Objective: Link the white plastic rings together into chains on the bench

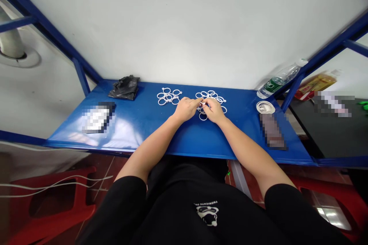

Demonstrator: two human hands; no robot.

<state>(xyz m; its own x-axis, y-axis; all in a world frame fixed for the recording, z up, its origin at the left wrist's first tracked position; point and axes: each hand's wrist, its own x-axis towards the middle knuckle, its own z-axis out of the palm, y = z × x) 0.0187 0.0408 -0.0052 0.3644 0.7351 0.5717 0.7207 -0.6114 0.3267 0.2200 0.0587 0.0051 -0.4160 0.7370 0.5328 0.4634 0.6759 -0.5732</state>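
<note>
My left hand [186,108] and my right hand [213,110] meet over the blue table [143,122], fingertips pinched together. Between them shows a small part of a white ring; the rest is hidden by the fingers. Around and behind my right hand lies a group of white rings [212,93], each a thin hoop with a small eyelet. Left of my left hand sits a second group of white rings [162,102], lying close together and partly overlapping.
A crumpled black plastic bag [125,87] lies at the back left, a blurred flat item [98,118] before it. On the right are a water bottle [277,82], a coiled white cable [265,107] and a blurred dark object [272,131]. Blue frame bars [82,76] edge the table.
</note>
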